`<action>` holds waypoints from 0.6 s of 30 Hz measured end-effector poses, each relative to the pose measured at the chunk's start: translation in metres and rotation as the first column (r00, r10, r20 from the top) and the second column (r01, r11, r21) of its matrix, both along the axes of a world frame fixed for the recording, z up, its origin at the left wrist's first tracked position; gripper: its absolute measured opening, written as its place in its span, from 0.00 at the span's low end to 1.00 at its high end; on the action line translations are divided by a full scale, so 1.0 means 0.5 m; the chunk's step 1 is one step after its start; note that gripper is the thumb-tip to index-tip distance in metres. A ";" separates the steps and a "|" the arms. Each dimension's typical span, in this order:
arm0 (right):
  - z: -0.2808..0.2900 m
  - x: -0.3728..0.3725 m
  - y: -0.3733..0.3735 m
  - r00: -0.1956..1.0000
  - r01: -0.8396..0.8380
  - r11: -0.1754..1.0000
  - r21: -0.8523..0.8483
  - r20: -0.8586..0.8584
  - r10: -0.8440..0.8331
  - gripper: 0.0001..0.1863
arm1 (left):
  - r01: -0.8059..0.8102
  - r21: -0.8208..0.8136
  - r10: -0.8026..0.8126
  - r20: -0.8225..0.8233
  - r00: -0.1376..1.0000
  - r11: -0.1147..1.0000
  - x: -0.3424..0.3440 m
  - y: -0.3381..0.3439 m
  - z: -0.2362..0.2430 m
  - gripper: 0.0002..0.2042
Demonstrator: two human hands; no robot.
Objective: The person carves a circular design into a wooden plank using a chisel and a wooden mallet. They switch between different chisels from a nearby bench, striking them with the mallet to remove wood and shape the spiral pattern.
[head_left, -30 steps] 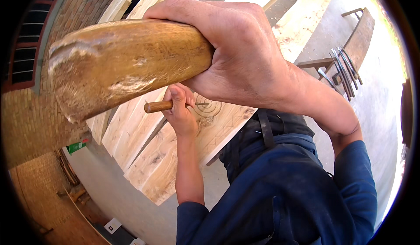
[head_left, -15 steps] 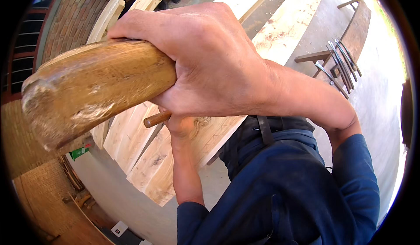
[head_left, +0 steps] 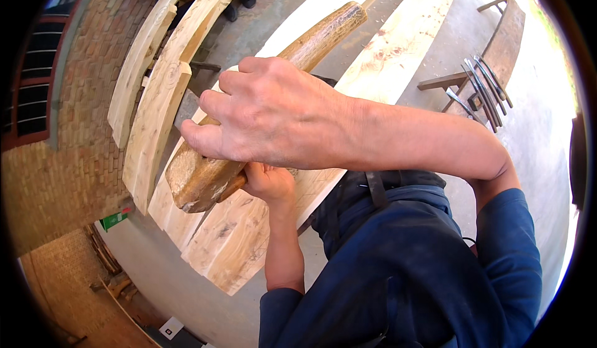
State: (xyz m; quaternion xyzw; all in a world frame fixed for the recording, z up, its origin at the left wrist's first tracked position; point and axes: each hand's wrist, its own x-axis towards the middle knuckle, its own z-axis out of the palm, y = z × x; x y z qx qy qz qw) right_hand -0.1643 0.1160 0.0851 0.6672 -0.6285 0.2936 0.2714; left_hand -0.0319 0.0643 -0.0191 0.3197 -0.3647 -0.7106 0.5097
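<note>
**Mallet down on the chisel handle; cut in the plank barely begun**

I see the right hand (head_left: 273, 115) wrapped tight around a heavy wooden mallet (head_left: 205, 177), whose thick worn head sits at centre left of the frame and whose long shaft runs up toward the top centre. The head meets the butt of a wooden chisel handle (head_left: 235, 185), of which only a short stub shows. The left hand (head_left: 268, 183) is closed around that handle just below the right, its fingers largely hidden; the blade itself I cannot see.

Progress, as I judge it: pencilled curved lines show on the pale plank (head_left: 249, 236) just right of the left hand, and I find no deep cut or heap of chips there, so most of the marked area looks yet to be worked. The cutting spot lies under both hands, so I hold this loosely.

Edges and room: the plank's near end stops at lower centre, above bare concrete floor (head_left: 155, 273). A second curved timber (head_left: 149, 118) stands on edge just to the left, close beside the mallet head, leaving little side room there. Upward along the shaft the space is open. At the upper right, well apart, a narrow desk (head_left: 500, 43) carries a row of metal tools (head_left: 482, 87).
</note>
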 end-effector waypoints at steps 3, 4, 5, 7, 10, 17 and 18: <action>0.010 -0.003 0.001 1.000 0.014 1.000 0.013 -0.004 -0.014 0.20 | 0.149 -0.105 -0.151 -0.007 0.989 0.983 0.022 -0.020 -0.018 0.08; 0.018 -0.005 0.001 0.999 -0.023 1.000 -0.006 0.043 0.024 0.16 | 0.194 -0.110 -0.197 -0.010 0.980 0.975 0.030 -0.031 -0.025 0.08; 0.026 -0.007 0.000 0.994 -0.060 0.998 -0.028 0.089 0.062 0.12 | 0.237 -0.119 -0.240 -0.011 0.971 0.964 0.038 -0.043 -0.029 0.08; 0.043 -0.004 0.000 0.967 -0.115 0.990 -0.081 0.218 0.130 0.08 | 0.271 -0.061 -0.271 0.007 0.963 0.961 0.052 -0.065 -0.043 0.07; 0.055 0.010 -0.008 0.942 -0.110 0.985 -0.130 0.303 0.145 0.07 | 0.248 0.018 -0.248 0.105 0.963 0.969 0.065 -0.086 -0.076 0.07; 0.025 0.013 -0.031 0.993 0.108 0.994 0.003 -0.053 -0.108 0.10 | 0.049 -0.093 -0.044 0.058 0.997 0.994 0.019 -0.027 -0.020 0.04; 0.022 0.009 -0.029 0.995 0.093 0.996 -0.016 -0.034 -0.094 0.09 | 0.040 -0.080 -0.037 0.046 0.998 0.996 0.016 -0.021 -0.022 0.05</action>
